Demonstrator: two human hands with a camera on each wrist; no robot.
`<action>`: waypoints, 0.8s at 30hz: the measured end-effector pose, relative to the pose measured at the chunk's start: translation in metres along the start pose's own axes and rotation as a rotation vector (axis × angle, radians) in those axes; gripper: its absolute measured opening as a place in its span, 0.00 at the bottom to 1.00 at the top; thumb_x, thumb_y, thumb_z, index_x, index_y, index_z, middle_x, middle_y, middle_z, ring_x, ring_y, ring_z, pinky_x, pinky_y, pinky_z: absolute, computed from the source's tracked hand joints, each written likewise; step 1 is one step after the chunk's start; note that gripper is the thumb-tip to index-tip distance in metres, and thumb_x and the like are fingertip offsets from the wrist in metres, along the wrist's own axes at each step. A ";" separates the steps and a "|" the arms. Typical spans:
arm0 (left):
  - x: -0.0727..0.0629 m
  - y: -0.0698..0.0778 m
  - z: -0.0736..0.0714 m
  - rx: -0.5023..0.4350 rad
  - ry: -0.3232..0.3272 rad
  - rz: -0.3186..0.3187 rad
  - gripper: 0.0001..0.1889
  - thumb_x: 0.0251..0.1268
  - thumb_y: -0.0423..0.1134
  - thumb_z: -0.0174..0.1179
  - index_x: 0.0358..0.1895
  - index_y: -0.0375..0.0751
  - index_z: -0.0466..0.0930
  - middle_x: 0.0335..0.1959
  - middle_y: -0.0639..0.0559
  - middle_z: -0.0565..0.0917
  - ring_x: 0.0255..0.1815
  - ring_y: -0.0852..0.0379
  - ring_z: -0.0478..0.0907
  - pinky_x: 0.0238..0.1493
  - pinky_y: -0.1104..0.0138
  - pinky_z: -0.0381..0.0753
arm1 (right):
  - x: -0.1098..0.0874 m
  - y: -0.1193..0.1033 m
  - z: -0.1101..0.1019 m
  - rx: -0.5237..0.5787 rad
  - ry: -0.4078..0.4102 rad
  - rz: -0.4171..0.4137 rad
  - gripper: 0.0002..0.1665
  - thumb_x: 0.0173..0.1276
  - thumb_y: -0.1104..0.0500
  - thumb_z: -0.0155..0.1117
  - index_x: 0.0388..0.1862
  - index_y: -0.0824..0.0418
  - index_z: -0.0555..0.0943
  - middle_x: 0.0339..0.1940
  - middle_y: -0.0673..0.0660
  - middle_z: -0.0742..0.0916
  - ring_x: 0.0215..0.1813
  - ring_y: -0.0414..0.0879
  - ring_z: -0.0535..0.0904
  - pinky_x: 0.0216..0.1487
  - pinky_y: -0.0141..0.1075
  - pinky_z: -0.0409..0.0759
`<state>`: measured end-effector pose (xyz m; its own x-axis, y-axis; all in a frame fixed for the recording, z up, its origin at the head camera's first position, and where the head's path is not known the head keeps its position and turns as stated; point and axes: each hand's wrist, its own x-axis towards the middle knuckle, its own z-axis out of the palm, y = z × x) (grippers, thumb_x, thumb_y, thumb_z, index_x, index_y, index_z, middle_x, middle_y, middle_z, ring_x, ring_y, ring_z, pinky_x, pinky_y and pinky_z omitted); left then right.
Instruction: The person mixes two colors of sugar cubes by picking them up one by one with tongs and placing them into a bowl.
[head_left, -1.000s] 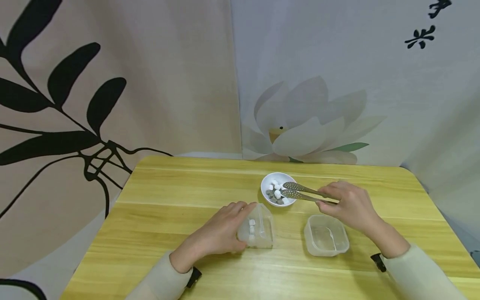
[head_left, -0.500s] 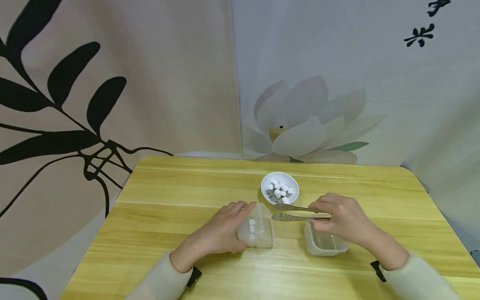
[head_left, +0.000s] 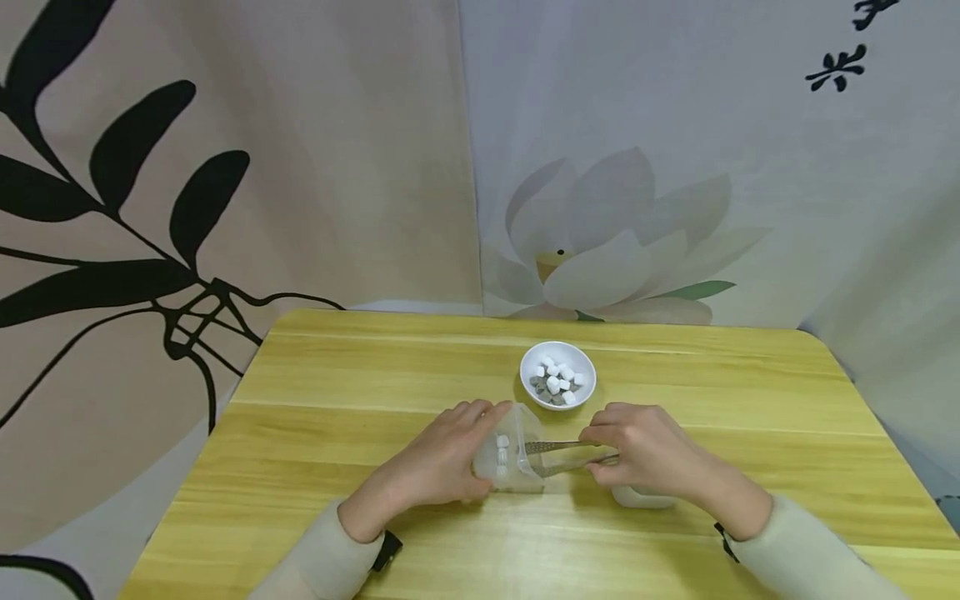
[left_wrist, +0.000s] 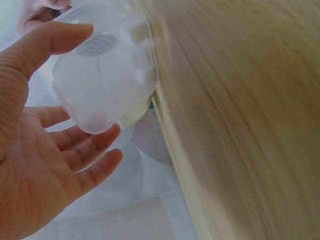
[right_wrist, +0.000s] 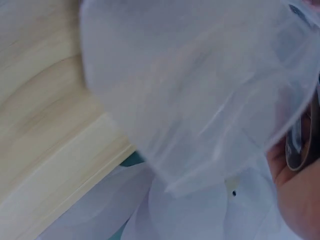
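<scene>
My left hand (head_left: 442, 458) grips a clear plastic container (head_left: 532, 425) tipped on its side, its mouth facing right. Inside, several white cubes (left_wrist: 142, 55) lie along the lower wall. With thumb and fingers, my right hand (head_left: 648, 450) holds metal tongs (head_left: 558, 446) with dotted tips. Those tips are apart and reach into the container's mouth; nothing is seen between them. Through the frosted plastic, one tong tip (left_wrist: 97, 44) shows beside the cubes in the left wrist view. The right wrist view catches only the bent end of the tongs.
Behind the hands stands a white bowl (head_left: 528, 367) of white and grey cubes. A second clear container (head_left: 641, 498) is mostly hidden under my right hand; its wall (right_wrist: 165, 100) fills much of the right wrist view. The wooden table (head_left: 375, 358) meets a printed curtain (head_left: 375, 167).
The tongs came away from the bowl, moved down and left, and entered the tipped container. My right hand moved with them, covering more of the second container. My left hand stays put.
</scene>
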<state>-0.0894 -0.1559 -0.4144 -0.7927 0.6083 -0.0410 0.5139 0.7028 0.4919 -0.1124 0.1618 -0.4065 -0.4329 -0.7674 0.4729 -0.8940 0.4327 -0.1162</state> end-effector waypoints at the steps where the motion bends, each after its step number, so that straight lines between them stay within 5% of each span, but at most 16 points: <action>1: 0.000 0.000 0.000 0.001 0.002 0.001 0.57 0.48 0.41 0.79 0.84 0.41 0.55 0.71 0.46 0.72 0.70 0.47 0.69 0.73 0.49 0.68 | 0.002 -0.001 0.002 -0.001 -0.010 -0.009 0.14 0.43 0.59 0.79 0.32 0.56 0.89 0.28 0.44 0.85 0.30 0.34 0.76 0.26 0.24 0.75; 24: 0.003 -0.001 0.002 -0.012 0.004 -0.013 0.57 0.49 0.41 0.78 0.84 0.44 0.55 0.70 0.47 0.72 0.69 0.48 0.70 0.72 0.49 0.70 | 0.017 -0.009 0.018 -0.004 -0.109 -0.029 0.09 0.47 0.60 0.79 0.30 0.55 0.88 0.27 0.44 0.83 0.28 0.33 0.72 0.27 0.24 0.75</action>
<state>-0.0920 -0.1541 -0.4172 -0.8008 0.5973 -0.0441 0.4994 0.7065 0.5014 -0.1141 0.1367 -0.4136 -0.4171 -0.8266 0.3778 -0.9060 0.4112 -0.1006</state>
